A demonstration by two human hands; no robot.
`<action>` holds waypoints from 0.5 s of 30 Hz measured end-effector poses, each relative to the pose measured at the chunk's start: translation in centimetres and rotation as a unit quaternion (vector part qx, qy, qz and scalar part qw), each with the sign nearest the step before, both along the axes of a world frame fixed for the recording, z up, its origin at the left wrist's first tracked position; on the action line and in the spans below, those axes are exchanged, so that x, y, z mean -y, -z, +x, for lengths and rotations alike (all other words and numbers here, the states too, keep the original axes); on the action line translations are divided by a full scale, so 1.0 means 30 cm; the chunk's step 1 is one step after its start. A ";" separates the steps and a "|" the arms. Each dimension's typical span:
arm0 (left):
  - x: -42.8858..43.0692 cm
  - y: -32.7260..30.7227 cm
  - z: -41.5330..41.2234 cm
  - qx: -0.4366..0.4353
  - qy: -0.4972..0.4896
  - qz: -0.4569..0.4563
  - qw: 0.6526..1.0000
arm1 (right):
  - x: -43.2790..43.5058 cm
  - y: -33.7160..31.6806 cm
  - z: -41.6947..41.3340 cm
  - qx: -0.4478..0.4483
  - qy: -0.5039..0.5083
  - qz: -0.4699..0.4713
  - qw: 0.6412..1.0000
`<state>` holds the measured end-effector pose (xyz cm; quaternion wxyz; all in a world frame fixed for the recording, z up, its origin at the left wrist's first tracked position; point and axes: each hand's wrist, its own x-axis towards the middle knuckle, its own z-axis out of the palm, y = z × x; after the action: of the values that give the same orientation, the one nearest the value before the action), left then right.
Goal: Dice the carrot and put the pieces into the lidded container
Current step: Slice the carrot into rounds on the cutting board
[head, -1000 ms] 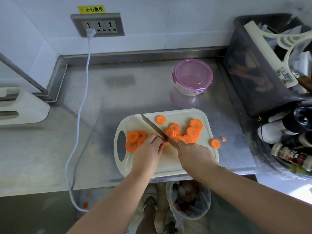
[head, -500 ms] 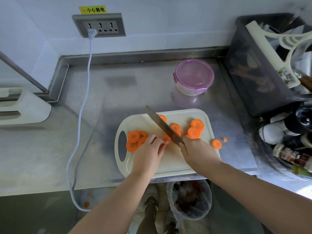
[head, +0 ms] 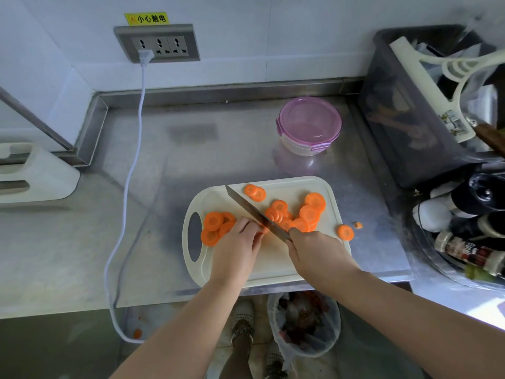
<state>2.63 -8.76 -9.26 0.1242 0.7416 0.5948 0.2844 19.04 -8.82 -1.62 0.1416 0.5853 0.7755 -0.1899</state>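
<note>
Watching my right hand [head: 317,253] gripping the steel kitchen knife [head: 254,212], fingers wrapped tight round the handle, blade slanting across the cream plastic cutting board [head: 273,272] at the front edge of the steel counter [head: 164,160]. My left hand [head: 237,244] is curling its fingertips down onto an orange carrot piece [head: 263,230] against the blade, mostly hidden. Orange carrot rounds [head: 308,213] are lying right of the blade, a smaller carrot stack [head: 213,225] by the board's handle hole, and one stray carrot slice [head: 345,232] at the board's right edge. The round clear container with a purple lid [head: 310,127] is sitting closed near the counter's back edge, well apart from the board.
</note>
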 end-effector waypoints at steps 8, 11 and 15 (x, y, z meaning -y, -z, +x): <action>-0.004 0.001 0.001 0.002 0.007 0.008 1.000 | -0.003 0.011 -0.002 0.017 -0.011 0.000 1.000; -0.004 0.014 -0.007 0.008 0.001 0.014 1.000 | -0.010 0.023 -0.014 0.027 -0.014 -0.014 0.999; -0.007 0.022 -0.007 0.015 -0.013 0.005 1.000 | -0.021 0.040 -0.028 0.055 -0.028 -0.021 0.998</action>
<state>2.43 -8.55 -9.91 0.1258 0.7301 0.6010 0.2999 18.21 -8.19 -2.83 0.2009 0.5700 0.7784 -0.1696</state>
